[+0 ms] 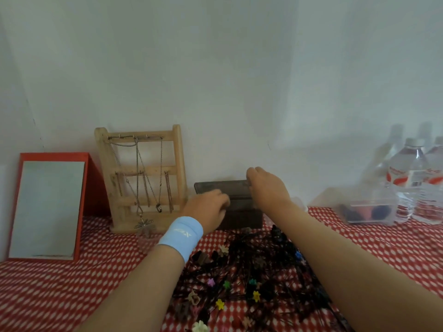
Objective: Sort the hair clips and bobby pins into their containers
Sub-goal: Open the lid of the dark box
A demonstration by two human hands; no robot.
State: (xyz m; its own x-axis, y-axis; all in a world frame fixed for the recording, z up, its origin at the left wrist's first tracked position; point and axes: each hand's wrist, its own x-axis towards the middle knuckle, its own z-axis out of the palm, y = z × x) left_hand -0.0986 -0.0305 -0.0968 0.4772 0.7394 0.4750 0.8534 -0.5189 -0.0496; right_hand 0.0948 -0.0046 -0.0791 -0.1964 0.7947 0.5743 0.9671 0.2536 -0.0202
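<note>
Far left, propped against the white wall [215, 68]: a red-framed rectangular mirror [48, 209]. Just right of it, a pale wooden jewellery rack [141, 178] hung with thin metal chains. Next, reaching in from the near edge, the left hand [208, 209], a light blue sweatband [181, 236] on its wrist, fingers curled round the left front of a small dark smoky plastic box [239, 221] by the wall. Hinged lid [215, 188] tipped up (open, leaning toward the wall). On the lid's right end, the right hand [266, 185], fingers hooked over the top corner and gripping. Nearer than the box, between the two forearms, a loose heap of black bobby pins [242, 264] mixed with tiny flower-shaped hair clips [256, 295] in yellow, green, pink, blue, brown and cream, all on the red-and-white chequered tablecloth [383, 255]. Further right, a clear plastic tub [366, 209] holding dark and red items, too blurred to name. Far right, clear plastic water bottles [414, 183] with red labels.
</note>
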